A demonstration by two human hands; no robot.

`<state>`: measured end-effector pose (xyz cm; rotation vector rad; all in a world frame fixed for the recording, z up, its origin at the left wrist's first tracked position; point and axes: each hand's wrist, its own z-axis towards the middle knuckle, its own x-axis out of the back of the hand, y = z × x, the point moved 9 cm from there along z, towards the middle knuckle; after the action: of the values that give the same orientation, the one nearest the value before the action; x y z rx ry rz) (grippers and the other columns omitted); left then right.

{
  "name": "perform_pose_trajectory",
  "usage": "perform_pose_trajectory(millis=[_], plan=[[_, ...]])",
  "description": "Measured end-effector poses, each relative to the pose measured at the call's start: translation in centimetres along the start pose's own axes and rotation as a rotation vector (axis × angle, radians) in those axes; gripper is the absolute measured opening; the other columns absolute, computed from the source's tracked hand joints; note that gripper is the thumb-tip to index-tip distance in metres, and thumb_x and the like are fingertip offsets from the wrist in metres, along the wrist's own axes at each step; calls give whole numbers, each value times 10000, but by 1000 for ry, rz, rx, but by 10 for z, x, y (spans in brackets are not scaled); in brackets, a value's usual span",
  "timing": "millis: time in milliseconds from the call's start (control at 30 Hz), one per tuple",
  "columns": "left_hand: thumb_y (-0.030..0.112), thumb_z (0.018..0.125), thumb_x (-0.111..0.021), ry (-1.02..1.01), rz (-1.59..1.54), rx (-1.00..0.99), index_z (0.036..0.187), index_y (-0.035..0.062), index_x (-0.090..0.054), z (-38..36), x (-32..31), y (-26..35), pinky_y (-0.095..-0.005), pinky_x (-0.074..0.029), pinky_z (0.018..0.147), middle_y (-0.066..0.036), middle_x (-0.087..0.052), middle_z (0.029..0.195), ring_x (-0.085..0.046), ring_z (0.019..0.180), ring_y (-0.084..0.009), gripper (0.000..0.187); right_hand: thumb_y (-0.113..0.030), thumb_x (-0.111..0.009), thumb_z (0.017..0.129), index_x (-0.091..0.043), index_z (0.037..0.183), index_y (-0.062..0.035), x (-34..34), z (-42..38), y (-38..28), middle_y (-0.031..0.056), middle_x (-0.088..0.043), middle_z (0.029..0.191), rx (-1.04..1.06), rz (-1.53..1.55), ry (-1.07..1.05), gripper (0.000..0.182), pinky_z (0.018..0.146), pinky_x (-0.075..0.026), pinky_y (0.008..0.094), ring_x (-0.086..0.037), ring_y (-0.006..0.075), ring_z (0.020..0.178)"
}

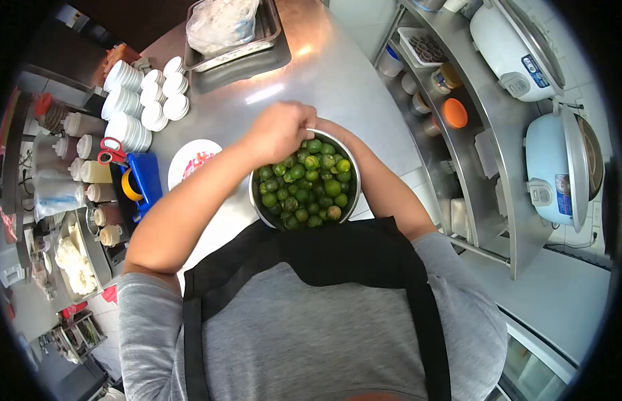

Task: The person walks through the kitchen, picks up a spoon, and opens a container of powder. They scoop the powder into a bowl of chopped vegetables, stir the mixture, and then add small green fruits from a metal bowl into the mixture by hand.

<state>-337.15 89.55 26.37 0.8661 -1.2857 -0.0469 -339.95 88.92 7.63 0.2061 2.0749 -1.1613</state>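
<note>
The round stainless-steel bowl (304, 179), heaped with small green calamansi limes (309, 182), sits at the near edge of the shiny steel bench (324, 80), pressed close against the person's black apron. The left hand (279, 132) curls over the bowl's far rim, its fingers folded down toward the fruit; whether they pinch a lime or merely grip the rim, I cannot tell from here. The right hand is hidden behind the bowl, only the forearm showing along its right side, so its fingers cannot be read at all. Now the risks: the pile stands right up to the rim, so a tug or tilt at that far edge looks likely to send limes rolling across the slick metal. The bowl also sits so near the bench edge that a shove toward the body could tip it off. Just to the left lies a white round plate with pink bits (193, 162), and beyond it stacks of small white dishes (134, 107) and red-handled scissors (109, 151); a wide left elbow could catch any of those.
</note>
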Motion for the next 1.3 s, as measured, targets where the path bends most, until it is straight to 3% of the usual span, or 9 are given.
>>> perform_pose_trajectory(millis=[167, 300, 500, 567, 667, 767, 933, 1067, 1300], plan=[[114, 792, -652, -59, -44, 133, 815, 28, -576, -3, -3, -30, -333, -448, 644, -110, -597, 708, -573, 662, -220, 117, -200, -631, 835, -664, 944, 1, -8, -20, -28, 77, -665, 854, 85, -366, 167, 232, 627, -504, 263, -626, 131, 717], [139, 800, -656, -22, -58, 260, 809, 19, -570, -6, 2, -54, -318, -440, 619, -63, -579, 678, -534, 637, -151, 148, -268, -593, 881, -628, 1038, 26, -28, -63, -55, 111, -645, 1014, 147, 141, 12, 336, 806, -512, 273, -625, 149, 905], [142, 809, -651, 9, -183, 452, 787, 33, -551, -42, -9, -79, -268, -427, 544, -26, -549, 645, -530, 592, -101, 150, -162, -628, 835, -665, 1000, -31, -39, -76, -100, 85, -629, 899, 545, -1123, 323, 214, 751, -482, 302, -597, 170, 831], [156, 830, -626, -117, -488, 538, 806, 61, -561, -57, -27, -83, -259, -434, 526, -9, -563, 656, -539, 577, -89, 118, -125, -647, 798, -669, 923, -46, -57, -79, -99, 67, -583, 806, 560, -1188, 284, 150, 686, -455, 283, -561, 164, 731], [167, 855, -593, -240, -1040, 469, 879, 67, -594, -58, -41, -101, -254, -471, 622, -4, -608, 780, -584, 684, -98, 103, -135, -648, 801, -645, 875, -20, -82, -81, -92, 53, -561, 802, 527, -1262, 152, 137, 674, -441, 276, -542, 149, 720], [149, 861, -571, 39, -1152, 267, 1011, 55, -613, -2, -53, -112, -265, -498, 707, -62, -619, 960, -601, 830, -143, 182, -164, -645, 808, -639, 879, -16, -103, -79, -90, 60, -576, 800, 533, -1267, 33, 164, 665, -441, 278, -548, 150, 722], [199, 885, -550, -405, -933, 0, 1155, 45, -585, 24, -139, -83, -271, -460, 874, -75, -603, 1098, -579, 973, -140, 313, -226, -631, 834, -617, 855, -29, -86, -92, -93, 62, -597, 754, 401, -1449, 286, 198, 649, -443, 277, -557, 159, 684], [227, 880, -558, -490, -1312, 130, 1164, -3, -581, 14, -138, -72, -255, -480, 827, -83, -615, 1094, -587, 946, -122, 367, -216, -616, 859, -595, 877, -46, -53, -111, -84, 10, -544, 666, 342, -1210, 411, 173, 594, -414, 251, -492, 87, 622], [178, 846, -586, -438, -988, 28, 1068, 8, -641, 9, -125, -68, -281, -473, 822, -94, -646, 1030, -589, 936, -133, 285, -131, -627, 828, -583, 877, -52, -98, -130, -94, -35, -357, 590, 352, -1228, 419, 103, 519, -312, 247, -342, 74, 556]])
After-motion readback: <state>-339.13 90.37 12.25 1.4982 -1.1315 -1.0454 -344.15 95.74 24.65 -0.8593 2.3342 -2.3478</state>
